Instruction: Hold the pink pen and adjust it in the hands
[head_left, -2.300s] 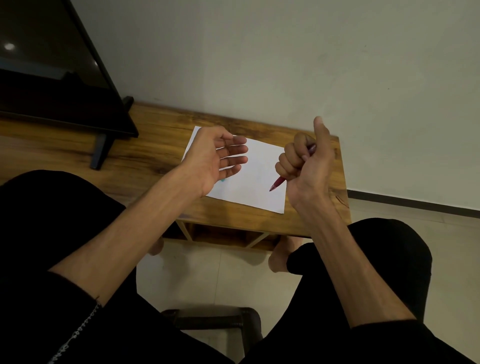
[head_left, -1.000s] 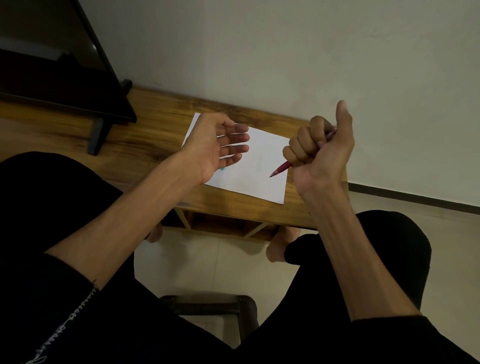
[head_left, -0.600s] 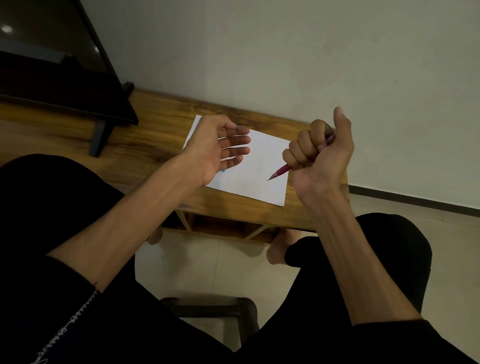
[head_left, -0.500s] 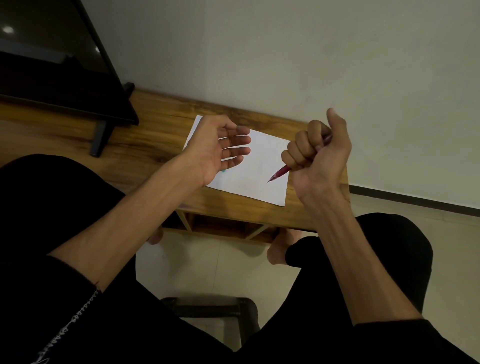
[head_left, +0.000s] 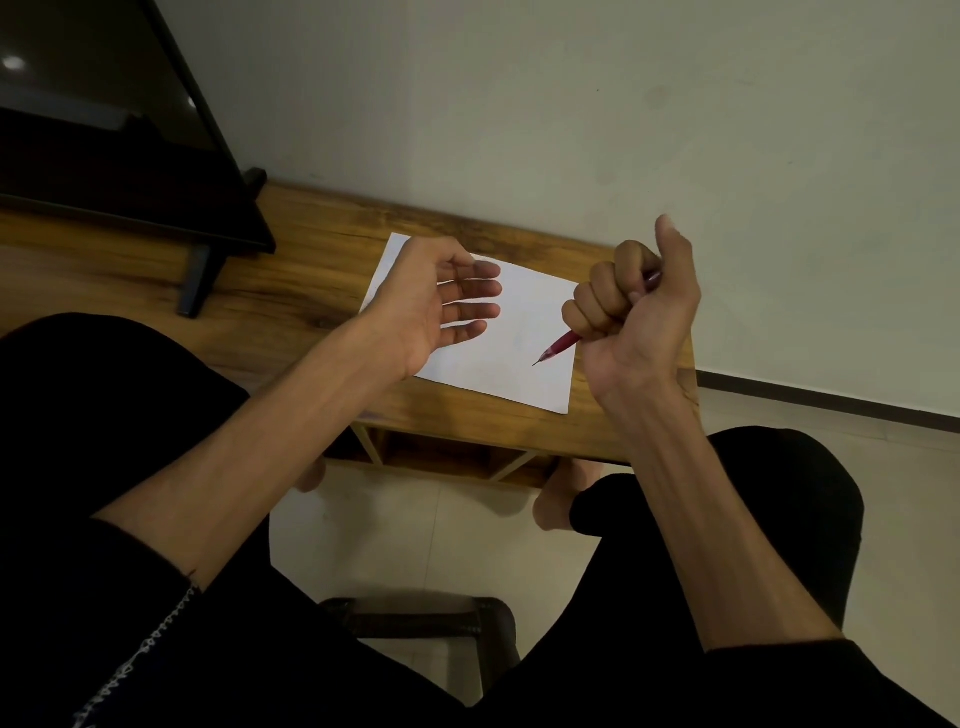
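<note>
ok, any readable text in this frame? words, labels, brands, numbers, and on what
None can be read.
Sheet of paper on the wooden table: only faint marks, too pale to read.
Red pen gripped in the right hand: no print shows.
Dark screen at the left: no brand or label shows.

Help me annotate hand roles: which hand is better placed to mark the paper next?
Probably the right hand: it grips the red pen, tip just above the white paper. The left hand is open, empty.
</note>
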